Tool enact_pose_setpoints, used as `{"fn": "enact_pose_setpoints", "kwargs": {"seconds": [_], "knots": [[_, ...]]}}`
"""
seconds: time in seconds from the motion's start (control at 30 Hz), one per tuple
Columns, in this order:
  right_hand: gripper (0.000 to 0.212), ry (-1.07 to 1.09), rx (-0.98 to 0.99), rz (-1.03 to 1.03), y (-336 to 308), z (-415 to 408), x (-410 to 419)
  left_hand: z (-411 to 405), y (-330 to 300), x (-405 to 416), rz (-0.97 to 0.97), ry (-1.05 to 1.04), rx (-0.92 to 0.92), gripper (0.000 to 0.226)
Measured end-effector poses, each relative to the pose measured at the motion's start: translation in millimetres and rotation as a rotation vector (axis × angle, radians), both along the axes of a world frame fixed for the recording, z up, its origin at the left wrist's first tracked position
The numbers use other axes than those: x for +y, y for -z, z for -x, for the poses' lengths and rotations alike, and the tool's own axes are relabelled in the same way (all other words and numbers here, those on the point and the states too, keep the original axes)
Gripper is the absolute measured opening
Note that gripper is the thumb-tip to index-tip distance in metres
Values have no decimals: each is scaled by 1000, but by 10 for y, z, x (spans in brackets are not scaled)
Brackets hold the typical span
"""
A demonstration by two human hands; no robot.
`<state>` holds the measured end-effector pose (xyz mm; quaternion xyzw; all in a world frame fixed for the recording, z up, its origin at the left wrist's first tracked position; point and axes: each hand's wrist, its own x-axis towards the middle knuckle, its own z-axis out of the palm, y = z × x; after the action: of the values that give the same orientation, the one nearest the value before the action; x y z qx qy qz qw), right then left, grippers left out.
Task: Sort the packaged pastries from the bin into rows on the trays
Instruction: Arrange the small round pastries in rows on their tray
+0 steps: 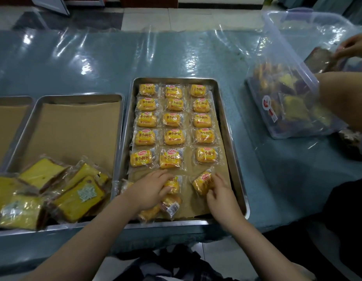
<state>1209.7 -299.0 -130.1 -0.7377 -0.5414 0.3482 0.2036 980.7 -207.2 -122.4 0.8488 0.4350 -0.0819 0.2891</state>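
Observation:
A steel tray (224,126) in the middle holds several small yellow packaged buns (174,136) in neat rows of three. At its near end my left hand (151,189) lies on a yellow bun packet (173,184), fingers bent over it. Two more packets (170,205) lie loose just under that hand. My right hand (220,191) pinches a tilted yellow bun packet (202,182) at the tray's near right. The clear plastic bin (285,78) with mixed pastries stands tilted at the far right.
A second tray (78,98) lined with brown paper sits to the left, with several yellow cake-slice packs (78,195) piled at its near end. A third tray (11,100) shows at the far left. Another person's hands (352,47) reach into the bin.

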Motion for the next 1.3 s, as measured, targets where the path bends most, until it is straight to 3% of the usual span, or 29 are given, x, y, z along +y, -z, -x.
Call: {"fn": "enact_pose_setpoints", "kwargs": {"seconds": [0.1,0.17,0.37,0.53,0.7,0.87,1.03,1.13,1.3], "knots": [[55,-274,-277,-80,-44,-59,9,34,-46,-21,-20,9,-45,50],[55,-429,-388,-9,-2,-63,14,46,-51,-23,-41,24,-52,49],[64,-385,-552,111,91,52,-5,55,-30,-33,-54,67,-56,49],[66,-314,-549,89,139,127,58,37,2,-108,-26,105,-64,50],[66,-246,-424,48,64,107,74,28,0,-175,-30,105,-118,53],[63,-388,-234,-87,-8,244,-110,52,35,-189,-41,150,-158,47],[55,-441,-144,-90,75,396,-266,61,65,-286,11,51,-165,68],[56,-414,-107,-78,47,359,-283,91,102,-302,9,8,-90,78],[47,-451,-162,-75,14,320,-321,111,33,-242,-148,149,119,62]]}}
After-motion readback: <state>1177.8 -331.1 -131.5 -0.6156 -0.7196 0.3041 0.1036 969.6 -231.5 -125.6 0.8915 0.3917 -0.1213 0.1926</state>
